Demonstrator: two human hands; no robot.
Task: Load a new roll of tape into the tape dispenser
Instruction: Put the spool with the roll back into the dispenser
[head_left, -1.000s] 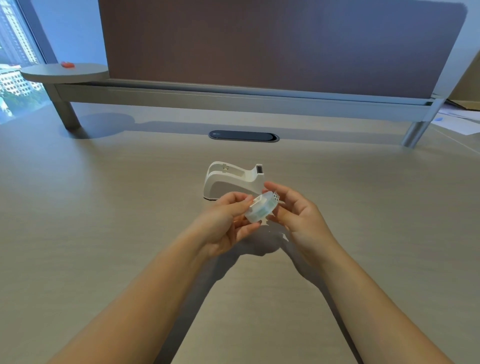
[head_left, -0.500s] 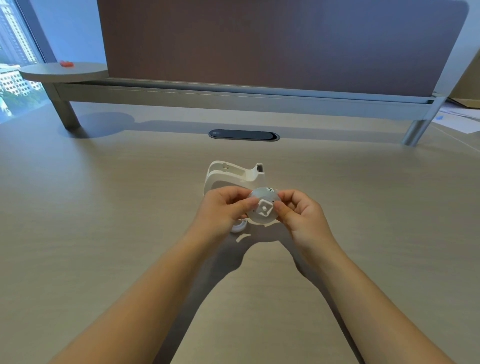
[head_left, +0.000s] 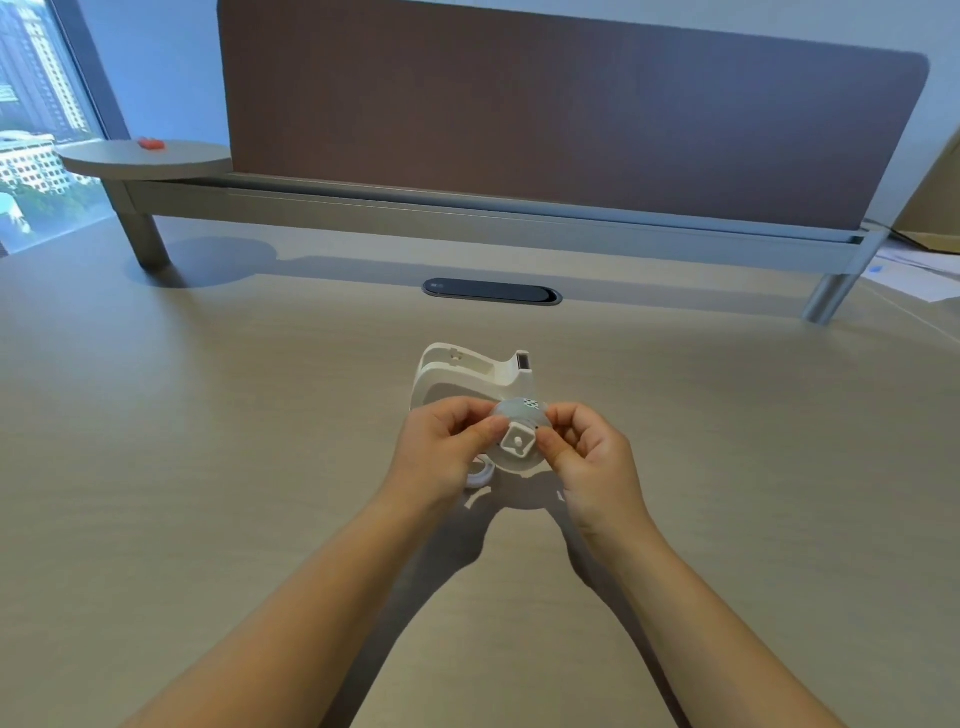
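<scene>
Both hands hold the new roll of tape (head_left: 519, 436) on its hub above the middle of the worktop (head_left: 208, 467): the left hand (head_left: 447, 452) and right hand (head_left: 584, 457) are each pinched on its rim. The empty tape dispenser (head_left: 467, 374) stands just behind, toward the far edge. The step looks like seating the hub in the roll; next it must drop squarely into the dispenser's cradle.

Matt white plastic for the dispenser (head_left: 470, 376); translucent, slightly glossy plastic for the roll (head_left: 519, 436). Pale wood-grain laminate, smooth and matt, on the desk (head_left: 208, 441). Brown cloth over the screen (head_left: 571, 130), brushed metal along its rail (head_left: 467, 221).
</scene>
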